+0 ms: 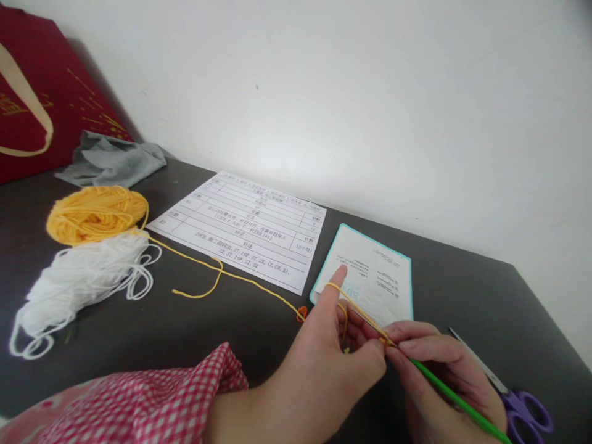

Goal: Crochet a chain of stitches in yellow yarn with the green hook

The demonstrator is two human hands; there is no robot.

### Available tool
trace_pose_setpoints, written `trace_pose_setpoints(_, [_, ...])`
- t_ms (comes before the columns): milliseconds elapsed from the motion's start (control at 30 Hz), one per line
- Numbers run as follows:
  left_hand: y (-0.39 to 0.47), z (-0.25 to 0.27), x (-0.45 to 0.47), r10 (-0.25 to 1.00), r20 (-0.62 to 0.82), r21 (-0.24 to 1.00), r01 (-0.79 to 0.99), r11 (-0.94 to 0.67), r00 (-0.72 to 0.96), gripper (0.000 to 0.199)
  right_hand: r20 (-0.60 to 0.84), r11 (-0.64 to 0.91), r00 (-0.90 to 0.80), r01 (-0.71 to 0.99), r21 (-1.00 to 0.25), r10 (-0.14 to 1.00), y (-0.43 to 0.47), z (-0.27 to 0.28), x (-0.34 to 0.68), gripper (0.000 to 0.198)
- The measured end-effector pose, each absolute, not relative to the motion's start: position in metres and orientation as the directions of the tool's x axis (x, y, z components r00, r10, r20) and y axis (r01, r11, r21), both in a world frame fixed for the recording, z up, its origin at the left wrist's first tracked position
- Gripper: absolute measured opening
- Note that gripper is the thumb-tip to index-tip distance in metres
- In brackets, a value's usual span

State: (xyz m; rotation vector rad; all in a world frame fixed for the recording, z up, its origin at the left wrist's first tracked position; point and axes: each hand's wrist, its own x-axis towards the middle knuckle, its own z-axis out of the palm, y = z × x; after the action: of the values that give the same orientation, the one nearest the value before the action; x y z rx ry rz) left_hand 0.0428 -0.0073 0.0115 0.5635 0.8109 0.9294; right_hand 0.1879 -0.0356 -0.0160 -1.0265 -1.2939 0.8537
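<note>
My left hand [335, 354] has its index finger raised with yellow yarn [354, 302] looped over it. Its thumb and other fingers close on the small yellow crochet piece [385, 340]. In my right hand [451, 364] is a crochet hook with a green handle [457, 401], its working end at the yarn where both hands meet. The hook's tip is mostly hidden by fingers and yarn. From my left hand the strand runs back across the table to a yellow yarn ball [99, 213]. A small orange stitch marker [301, 314] lies beside my left hand.
White yarn [86, 287] lies at the left, before a grey cloth bag [115, 160] and a red gift bag [50, 80]. A printed pattern sheet [245, 228] and a blue-edged white packet [374, 265] lie ahead. Purple-handled scissors [527, 410] rest at the right.
</note>
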Motion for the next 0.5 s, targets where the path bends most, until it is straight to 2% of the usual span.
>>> trace_pose_setpoints(100, [-0.007,0.014,0.041,0.859,-0.354,0.729,-0.466,0.501,0.369,0.107,0.311,0.312,0.083,0.003,-0.950,0.947,-0.037,-0.015,0.188,0.020])
trace_pose_setpoints(200, [-0.007,0.019,0.037,0.828,-0.388,0.757,-0.372,0.537,0.405,0.111,0.281,0.282,0.077,0.000,-0.959,0.956,-0.039,-0.013,0.189,0.015])
trace_pose_setpoints(367, [-0.008,0.024,0.033,0.786,-0.431,0.802,-0.211,0.559,0.444,0.104,0.320,0.315,0.054,0.081,-0.946,0.946,-0.042,-0.011,0.191,0.012])
trace_pose_setpoints(500, [-0.005,0.023,0.035,0.820,-0.396,0.815,-0.254,0.521,0.413,0.108,0.367,0.345,0.072,0.210,-0.915,0.928,-0.043,-0.009,0.189,0.020])
